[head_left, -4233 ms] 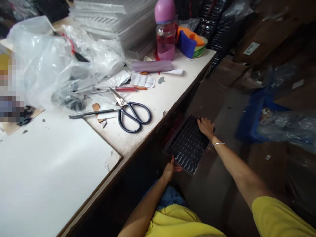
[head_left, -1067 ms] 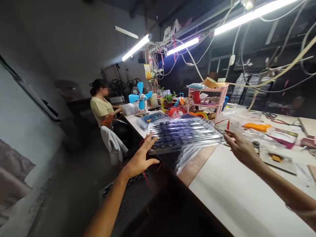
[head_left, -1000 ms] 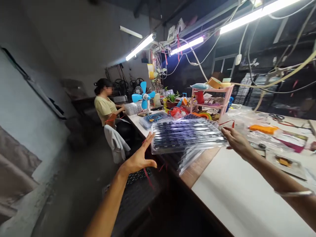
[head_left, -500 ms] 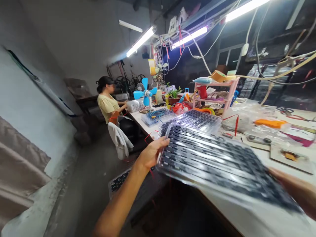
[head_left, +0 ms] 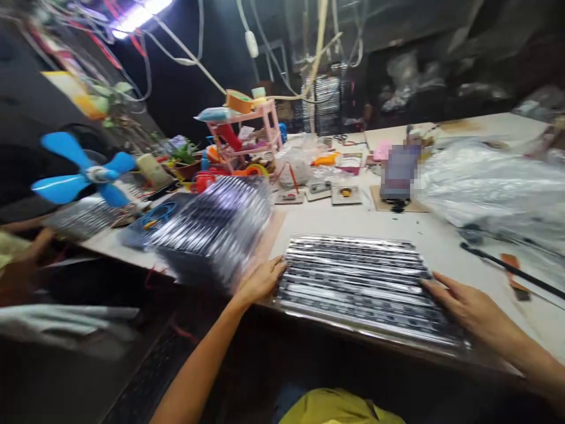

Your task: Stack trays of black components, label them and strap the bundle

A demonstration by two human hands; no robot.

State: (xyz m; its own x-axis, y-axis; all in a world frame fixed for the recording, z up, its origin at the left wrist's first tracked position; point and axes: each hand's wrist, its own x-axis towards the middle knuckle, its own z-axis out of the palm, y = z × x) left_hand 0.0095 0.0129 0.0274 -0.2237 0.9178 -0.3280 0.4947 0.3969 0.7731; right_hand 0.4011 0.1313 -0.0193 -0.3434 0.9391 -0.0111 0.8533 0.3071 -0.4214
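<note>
A clear plastic tray [head_left: 353,282] with rows of small black parts lies at the front edge of the white table, between my hands. My left hand [head_left: 262,279] grips its left edge, fingers pressed together. At its right edge, my right hand [head_left: 459,300] holds on with the thumb and fingers, the fingertips partly blurred. Left of the tray stands a stack of similar trays [head_left: 216,218], smeared by motion.
A blue fan [head_left: 95,174], a pink rack [head_left: 247,126] and a blue cable [head_left: 161,215] are on the left. Small fixtures [head_left: 346,195] lie behind the tray. Clear plastic bags [head_left: 494,182] cover the right side. Another person's arm [head_left: 33,247] shows at far left.
The view has swung right. The tray, tilted in the air earlier, is now lower and flatter at the table's front edge, with both hands still at its sides.
</note>
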